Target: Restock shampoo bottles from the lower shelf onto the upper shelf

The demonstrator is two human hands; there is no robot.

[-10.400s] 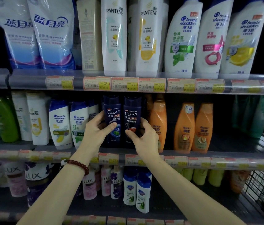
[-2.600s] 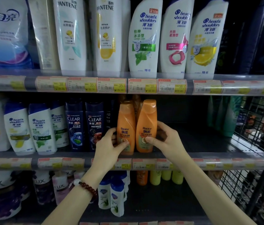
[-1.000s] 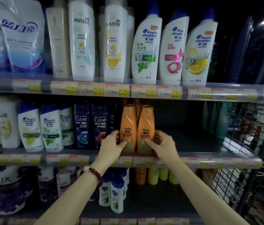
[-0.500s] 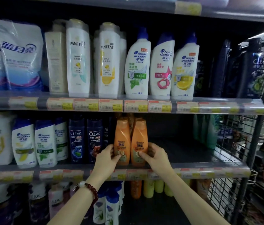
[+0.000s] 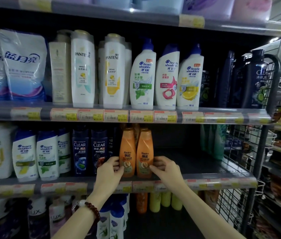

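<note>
This is a shop, the toiletries aisle of a supermarket; tiered metal shelves (image 5: pixel 205 178) fill the frame, each front edge lined with printed price labels (image 5: pixel 91 115); branded goods stand in facing rows: Pantene bottles (image 5: pixel 82 69) and Head & Shoulders bottles (image 5: pixel 143 75) at upper centre, Clear bottles (image 5: pixel 80 150) and orange Rejoice bottles (image 5: pixel 127 149) on the middle tier, refill pouches (image 5: pixel 24 66) at upper left; a wire side rack (image 5: pixel 236 152) closes the right end.

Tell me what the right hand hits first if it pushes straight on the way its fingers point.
Almost at once, the right orange Rejoice bottle: the right hand has its fingertips at that bottle's lower right side, pointing left and inward. Beyond it stands the left orange bottle.
</note>
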